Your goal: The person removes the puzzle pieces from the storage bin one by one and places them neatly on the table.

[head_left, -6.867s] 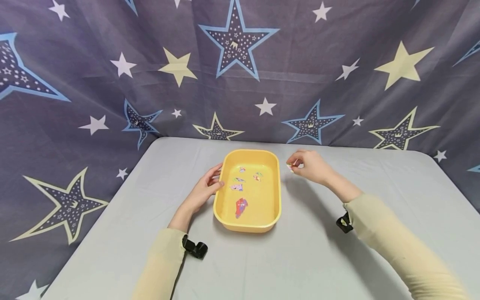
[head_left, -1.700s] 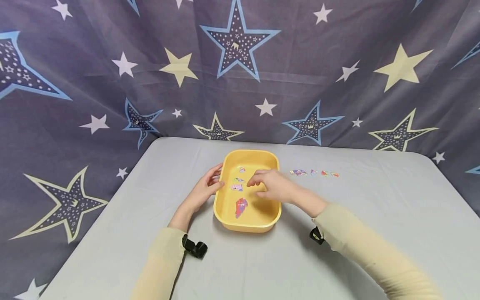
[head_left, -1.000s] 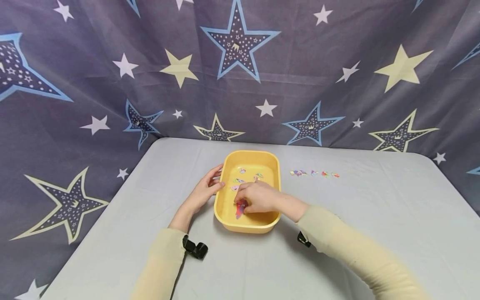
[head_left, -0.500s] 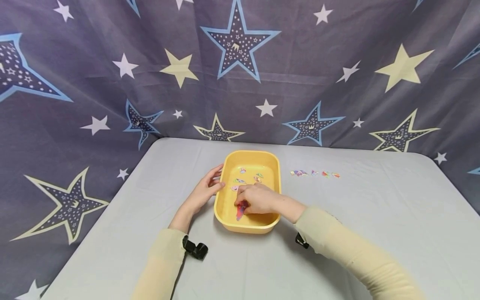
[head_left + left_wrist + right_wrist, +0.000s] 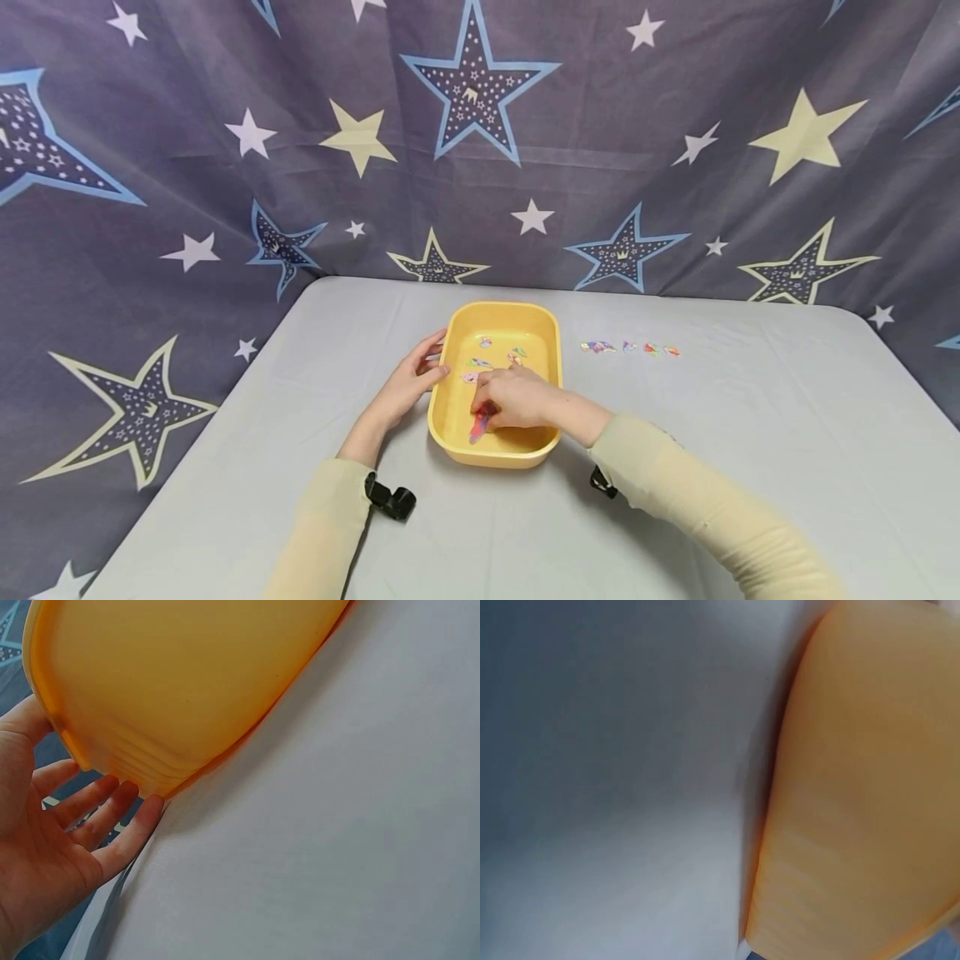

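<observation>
My left hand [image 5: 407, 382] grips the left side of a yellow plastic tub [image 5: 491, 458], its thumb over the rim; in the left wrist view the fingers rest against the outer wall. Inside the tub, my right hand [image 5: 517, 397] pinches a flat red-and-purple printed piece [image 5: 478, 428] near the front, covering its upper part. Behind those fingers a pink piece [image 5: 470, 377] is partly hidden. Farther back on the floor of the tub lie a blue-green piece [image 5: 480, 362] and several smaller ones. The right wrist view shows only the tub's outer wall [image 5: 855, 795], not the fingers.
To the right of the tub, several small colourful pieces lie in a row on the grey cloth, among them a purple one [image 5: 598, 346] and a red-green one [image 5: 651, 349]. A star-patterned curtain [image 5: 480, 192] hangs behind the table [image 5: 360, 308].
From beyond the tub's right side, where it held a small piece, my right hand has come into the tub and taken the red-and-purple piece, which has since turned slightly. My left hand has stayed put.
</observation>
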Demonstrator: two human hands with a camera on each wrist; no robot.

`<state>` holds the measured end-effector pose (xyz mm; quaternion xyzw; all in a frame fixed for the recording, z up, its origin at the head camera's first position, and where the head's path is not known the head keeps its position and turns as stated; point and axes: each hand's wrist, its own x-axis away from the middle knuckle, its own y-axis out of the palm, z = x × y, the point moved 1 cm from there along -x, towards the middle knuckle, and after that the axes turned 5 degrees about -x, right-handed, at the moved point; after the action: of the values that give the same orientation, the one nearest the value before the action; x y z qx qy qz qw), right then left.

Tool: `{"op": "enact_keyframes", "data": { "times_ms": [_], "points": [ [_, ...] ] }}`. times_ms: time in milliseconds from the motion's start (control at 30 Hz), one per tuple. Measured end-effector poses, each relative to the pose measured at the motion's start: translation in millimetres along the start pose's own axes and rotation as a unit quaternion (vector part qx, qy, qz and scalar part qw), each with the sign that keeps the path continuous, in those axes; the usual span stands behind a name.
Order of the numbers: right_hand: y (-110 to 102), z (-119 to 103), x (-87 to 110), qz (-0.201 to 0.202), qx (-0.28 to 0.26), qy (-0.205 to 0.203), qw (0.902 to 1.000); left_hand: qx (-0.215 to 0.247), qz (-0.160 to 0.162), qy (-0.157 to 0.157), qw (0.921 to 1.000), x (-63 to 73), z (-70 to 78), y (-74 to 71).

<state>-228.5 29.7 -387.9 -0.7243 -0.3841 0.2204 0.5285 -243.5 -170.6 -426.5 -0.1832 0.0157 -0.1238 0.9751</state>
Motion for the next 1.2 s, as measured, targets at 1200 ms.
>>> {"op": "enact_keyframes", "data": {
  "times_ms": [1200],
  "points": [
    [-47.7,37.9,38.6,0.187,-0.101,0.002,0.9772,0.006,-0.014,-0.013,0.9998,11.5,26.5,-0.9]
  ]
}}
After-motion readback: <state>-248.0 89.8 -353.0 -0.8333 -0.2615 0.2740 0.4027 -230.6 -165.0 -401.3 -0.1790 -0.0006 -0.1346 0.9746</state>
